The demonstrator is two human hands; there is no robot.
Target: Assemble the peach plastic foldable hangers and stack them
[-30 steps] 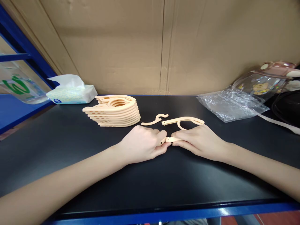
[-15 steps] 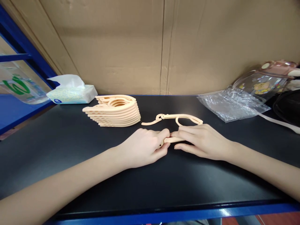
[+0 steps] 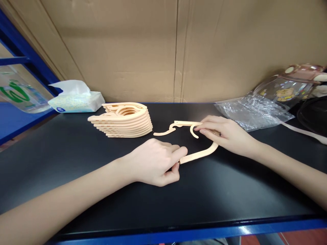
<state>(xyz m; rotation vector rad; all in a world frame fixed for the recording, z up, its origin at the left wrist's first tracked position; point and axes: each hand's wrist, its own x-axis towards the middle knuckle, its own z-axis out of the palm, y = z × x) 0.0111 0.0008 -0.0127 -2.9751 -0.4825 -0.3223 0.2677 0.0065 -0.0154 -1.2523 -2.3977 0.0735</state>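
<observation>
A cream plastic folding hanger [image 3: 198,155] lies partly unfolded over the black tabletop, with its curved hook showing between its two arms. My left hand [image 3: 159,161] is closed around the near arm's left end, thumb and fingers pinching it, so that tip is hidden. At the hanger's right side, my right hand [image 3: 224,134] has its fingers closed on the far arm by the bend and covers part of it. The far arm's left end, a thin curved piece, points toward a stack of folded hangers [image 3: 125,122] in the same cream colour.
A tissue pack [image 3: 76,98] stands at the back left beside a blue metal frame [image 3: 28,61]. Clear plastic wrapping [image 3: 250,110] lies at the back right, near a transparent bottle [image 3: 284,90] with a strap. Cardboard [image 3: 133,51] walls the back edge.
My right hand has moved away from my left hand, up and to the right, onto the hanger's far arm. More of the near arm now shows. My left hand keeps its pinch.
</observation>
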